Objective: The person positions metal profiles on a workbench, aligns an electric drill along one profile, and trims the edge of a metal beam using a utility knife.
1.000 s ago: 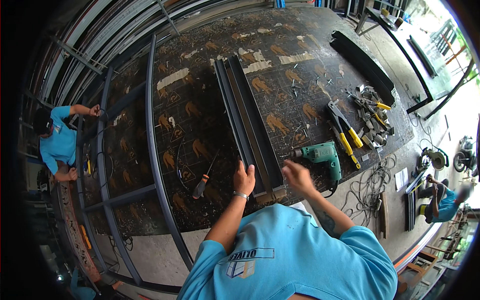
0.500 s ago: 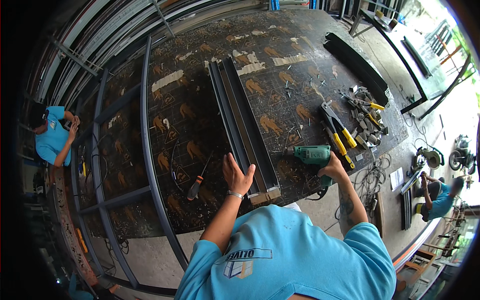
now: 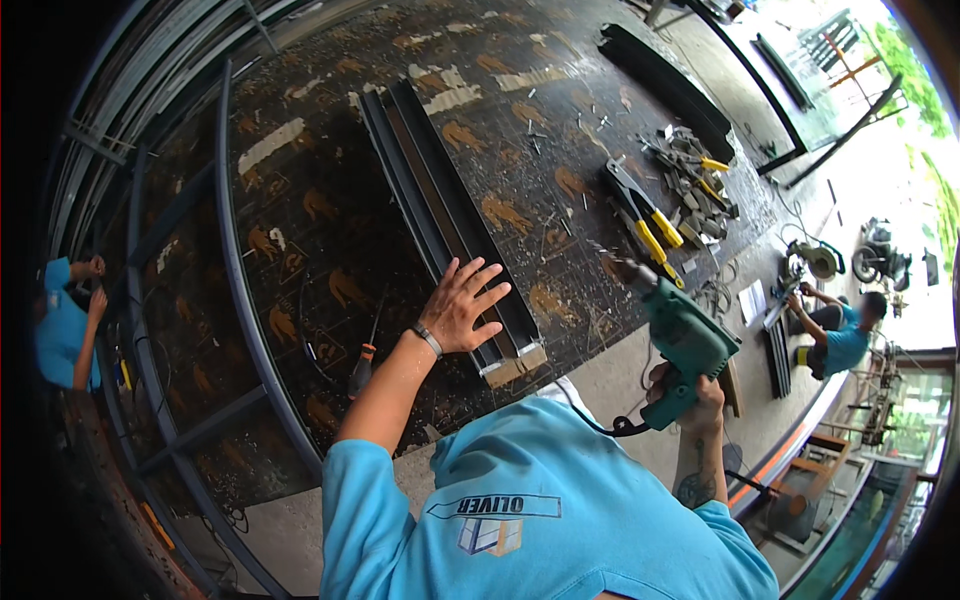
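My right hand is closed round the handle of a green power drill, raised off the table with its chuck toward the upper left. A black cord runs from the drill's handle. With fingers spread, my left hand lies across a long dark metal channel. A wooden block shows at the channel's near end. Left of that channel, next to my left forearm, is a screwdriver with a dark and orange handle.
Riveting pliers with yellow handles lie beside a pile of small metal pieces. A dark curved profile lies behind them. A blue-grey metal frame stretches along the left. Co-workers are at the far left and right.
My right hand has lifted the drill off the table and brought it nearer, its chuck now pointing up-left. My left hand has spread its fingers over the channel.
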The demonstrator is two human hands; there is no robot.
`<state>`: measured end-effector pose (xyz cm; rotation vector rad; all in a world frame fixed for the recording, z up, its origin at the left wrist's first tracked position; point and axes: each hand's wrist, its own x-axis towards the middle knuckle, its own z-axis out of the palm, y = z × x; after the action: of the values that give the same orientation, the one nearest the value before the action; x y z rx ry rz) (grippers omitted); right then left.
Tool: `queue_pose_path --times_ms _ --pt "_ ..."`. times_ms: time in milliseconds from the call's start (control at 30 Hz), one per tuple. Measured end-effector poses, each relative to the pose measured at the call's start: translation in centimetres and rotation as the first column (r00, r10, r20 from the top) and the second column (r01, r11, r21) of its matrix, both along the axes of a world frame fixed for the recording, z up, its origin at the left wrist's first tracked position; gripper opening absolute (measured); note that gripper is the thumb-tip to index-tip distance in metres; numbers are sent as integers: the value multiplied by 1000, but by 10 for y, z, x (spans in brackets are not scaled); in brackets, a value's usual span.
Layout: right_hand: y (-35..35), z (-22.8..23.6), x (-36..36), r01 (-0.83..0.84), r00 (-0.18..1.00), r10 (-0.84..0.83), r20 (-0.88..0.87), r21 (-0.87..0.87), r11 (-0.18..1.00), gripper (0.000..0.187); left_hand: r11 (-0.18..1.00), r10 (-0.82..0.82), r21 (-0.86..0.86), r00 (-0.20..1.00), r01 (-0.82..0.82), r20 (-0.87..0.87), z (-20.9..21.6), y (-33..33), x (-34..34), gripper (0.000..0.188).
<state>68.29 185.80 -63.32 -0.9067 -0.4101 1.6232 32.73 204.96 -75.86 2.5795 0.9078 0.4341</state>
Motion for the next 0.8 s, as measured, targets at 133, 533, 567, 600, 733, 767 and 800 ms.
queue_pose_path --times_ms 133,533,567,600,733,767,800 --pt "4 45 -47 -62 789 148 596 -163 985 79 985 -171 -22 985 172 26 -21 -3 5 53" --pt "34 75 -125 -246 107 434 894 -399 883 82 992 -122 7 959 125 254 -32 3 3 14" --pt "36 75 -126 -256 103 439 892 -403 879 82 993 -118 2 958 122 259 -32 4 3 14" --pt "38 76 -128 -256 98 444 891 -409 876 82 992 -123 3 964 125 237 -31 5 3 13" --pt "45 78 -133 -276 37 453 891 -427 861 83 993 -96 -48 975 108 200 -30 2 4 11" --pt "46 78 -133 -275 33 462 886 -436 857 83 993 -94 -50 974 106 204 -29 3 4 11" --pt "46 77 -133 -275 28 464 885 -440 855 83 994 -106 -19 978 111 181 -27 3 4 12"
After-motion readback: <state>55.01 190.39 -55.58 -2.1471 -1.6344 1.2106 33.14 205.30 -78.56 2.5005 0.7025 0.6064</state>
